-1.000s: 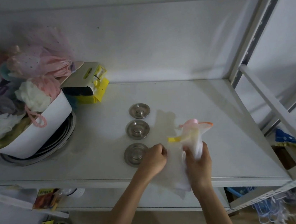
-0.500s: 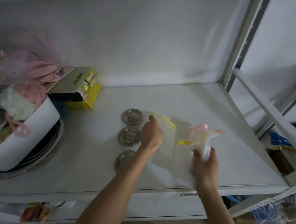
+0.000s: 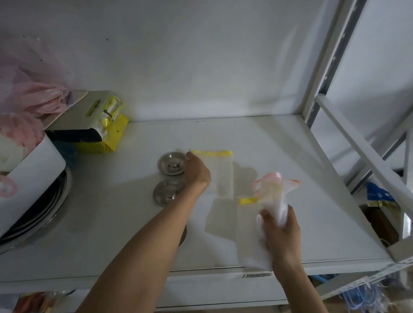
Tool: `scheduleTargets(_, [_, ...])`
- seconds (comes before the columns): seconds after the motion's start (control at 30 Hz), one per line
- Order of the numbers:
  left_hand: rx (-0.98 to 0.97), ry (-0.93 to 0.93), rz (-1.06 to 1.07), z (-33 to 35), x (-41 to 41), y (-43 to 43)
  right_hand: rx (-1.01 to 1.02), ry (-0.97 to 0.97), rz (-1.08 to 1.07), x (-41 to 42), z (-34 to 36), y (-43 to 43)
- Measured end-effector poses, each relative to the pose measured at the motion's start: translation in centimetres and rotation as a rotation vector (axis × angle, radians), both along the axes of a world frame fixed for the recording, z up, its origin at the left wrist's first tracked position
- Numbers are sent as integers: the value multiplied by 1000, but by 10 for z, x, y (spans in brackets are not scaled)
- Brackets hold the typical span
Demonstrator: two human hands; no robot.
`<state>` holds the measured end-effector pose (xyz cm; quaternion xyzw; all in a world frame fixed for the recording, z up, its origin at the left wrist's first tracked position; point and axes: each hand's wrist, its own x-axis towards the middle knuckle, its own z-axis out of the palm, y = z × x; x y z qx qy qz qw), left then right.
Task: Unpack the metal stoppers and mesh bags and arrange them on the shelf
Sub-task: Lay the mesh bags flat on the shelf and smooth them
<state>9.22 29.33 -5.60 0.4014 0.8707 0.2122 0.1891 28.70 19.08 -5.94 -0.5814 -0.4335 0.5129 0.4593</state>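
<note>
Left hand (image 3: 197, 171) has moved back from the shelf's (image 3: 292, 160) front edge and now lays one mesh bag (image 3: 220, 173) flat just right of the metal stoppers (image 3: 172, 162), so bag placement is underway. Fingers look closed on the bag's left edge, though blurred. Right hand (image 3: 281, 230) grips the remaining bundle of bags (image 3: 274, 194), held near the front edge.

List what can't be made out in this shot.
Head view only:
- Nearest stopper: almost all hidden under the left forearm.
- Middle stopper: partly hidden by the left hand.
- Bags in the right hand: bunched and blurred, so no count.
- Shelf-edge label: too blurred to read.
- White tub: cut off by the left edge.
</note>
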Motion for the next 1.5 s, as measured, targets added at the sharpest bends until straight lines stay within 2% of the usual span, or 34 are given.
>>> scheduleTargets(0.13, [-131,167,-186,6,2,-10,3,5,13,0,2,1])
scheduleTargets(0.27, [-229,325,-284,27,13,-32,-2,25,16,-1,6,0])
scheduleTargets(0.4, [-291,411,-402,48,35,-63,-10,38,14,-2,10,-3])
scheduleTargets(0.57, [-276,307,-497,63,70,-103,-12,44,27,2,12,-8])
scheduleTargets(0.77, [-111,-10,-454,45,97,-119,0,51,31,13,11,-11])
scheduleTargets(0.93, [22,122,-382,35,104,-104,11,91,-4,27,9,-12])
scheduleTargets(1.13, [37,136,-426,24,118,-54,68,33,-89,45,2,-1])
scheduleTargets(1.33, [49,85,-421,20,118,-13,87,35,-260,67,4,13])
scheduleTargets(1.5, [50,-17,-330,11,106,11,26,141,-202,69,3,10])
